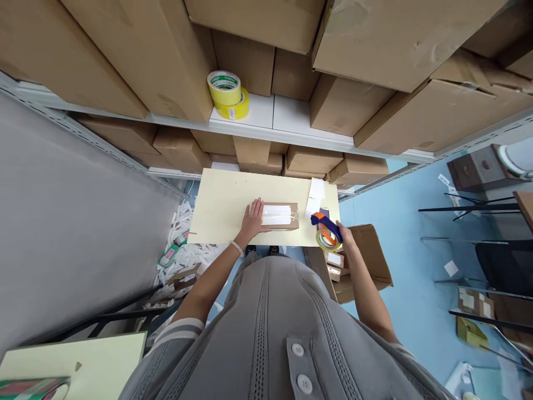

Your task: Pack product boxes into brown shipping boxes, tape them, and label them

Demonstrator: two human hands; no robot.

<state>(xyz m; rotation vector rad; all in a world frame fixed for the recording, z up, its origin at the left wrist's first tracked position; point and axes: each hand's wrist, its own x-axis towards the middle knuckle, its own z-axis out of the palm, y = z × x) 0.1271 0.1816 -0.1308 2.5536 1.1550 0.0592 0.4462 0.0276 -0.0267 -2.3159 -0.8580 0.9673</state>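
Note:
A small brown cardboard box [295,216] with a white label [276,214] and clear tape over it lies on the pale yellow table [233,186]. My left hand [252,219] rests on the box's left end, fingers stretched out and the thumb along the near side. In my right hand [346,236] is a blue and orange tape dispenser [328,225] with a roll of tape in it, held over the table's right front edge, apart from the box. White paper slips [315,195] lie on the table's right side, beside a dark flat item partly hidden by the dispenser.
Shelves with many cardboard boxes [308,158] rise behind the table; two yellow tape rolls [227,94] are stacked on one. An open carton [372,255] holding small labelled boxes stands below right. Paper scraps [187,261] heap at left. A chair [503,266] is at right.

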